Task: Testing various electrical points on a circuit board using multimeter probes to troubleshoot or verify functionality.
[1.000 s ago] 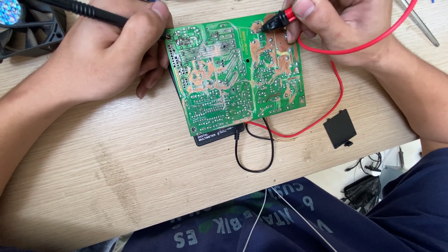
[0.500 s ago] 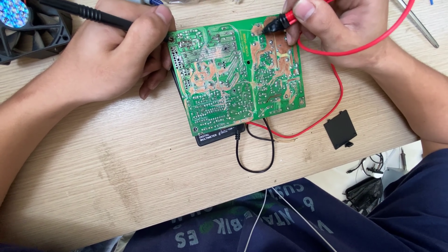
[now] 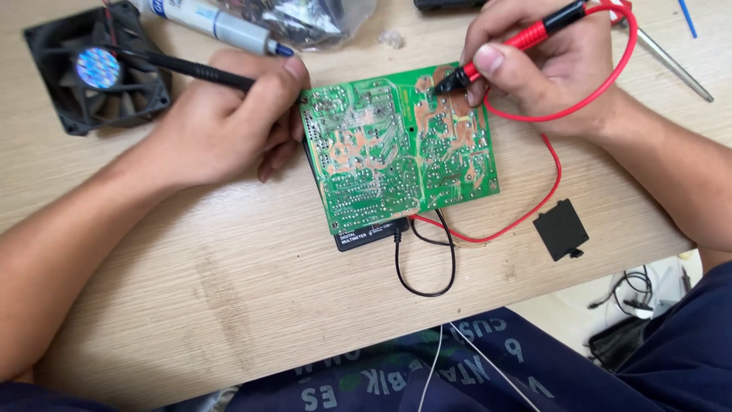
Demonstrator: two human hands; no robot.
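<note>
2 probes on green board
Left hand grips black probe at board's left edge; right hand pinches red probe, tip touching board.

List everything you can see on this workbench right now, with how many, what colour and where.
circuit board: one, green, table centre, solder side up
multimeter: one, black, under the board's near edge
red probe: one, in the right hand, tip on the board
black probe: one, in the left hand, at the board's left edge
red lead: one, looping right of the board
black lead: one, looping near the table edge
fan: one, black, far left
black cover: one, right of the board
tube: one, white, top
table: one, light wood
left hand: one
right hand: one
</note>
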